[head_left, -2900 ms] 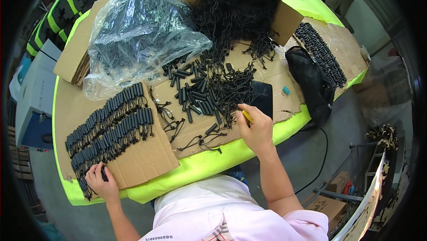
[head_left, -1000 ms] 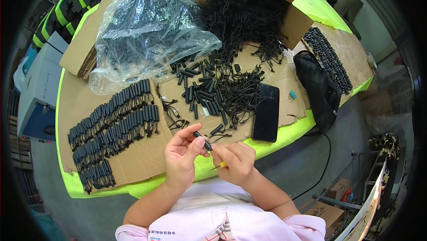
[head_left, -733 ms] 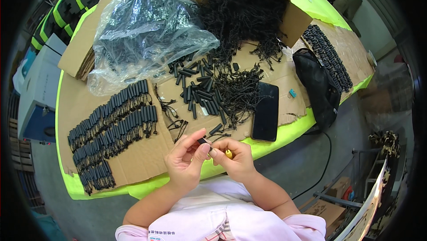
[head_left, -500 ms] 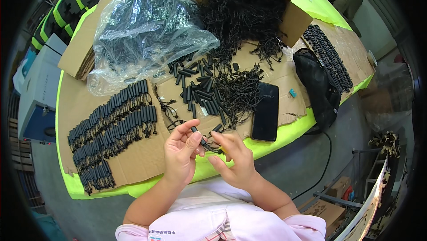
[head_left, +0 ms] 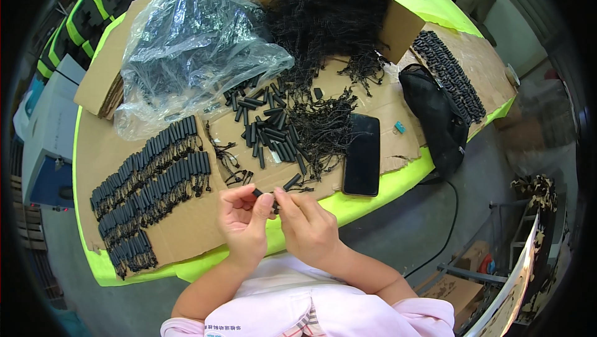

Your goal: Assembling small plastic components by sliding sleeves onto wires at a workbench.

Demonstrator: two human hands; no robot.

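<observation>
Over the table's near edge, my left hand [head_left: 244,225] pinches a short black tube [head_left: 257,193] between thumb and fingers. My right hand [head_left: 308,224] meets it at the tube's lower end, thumb and forefinger pressed together. What sits in those right fingertips is too small and covered to make out. Just beyond the hands lies a loose pile of similar black tubes [head_left: 273,135]. To its right is a tangle of thin black knotted cords [head_left: 323,122]. Rows of tubes with cords attached [head_left: 165,178] lie side by side on cardboard at the left.
A black phone [head_left: 361,156] lies right of the cords, with a teal clip [head_left: 399,127] and a black pouch [head_left: 432,113] beyond. At the back stand a clear plastic bag [head_left: 199,45] and an open cardboard box [head_left: 401,32] of black cords. Dark knotted bundles [head_left: 451,73] line the far right.
Both hands have moved slightly down and left, and my right fingers have closed at the tube's end. A yellow bit at the right fingers is no longer visible. The view has shifted slightly.
</observation>
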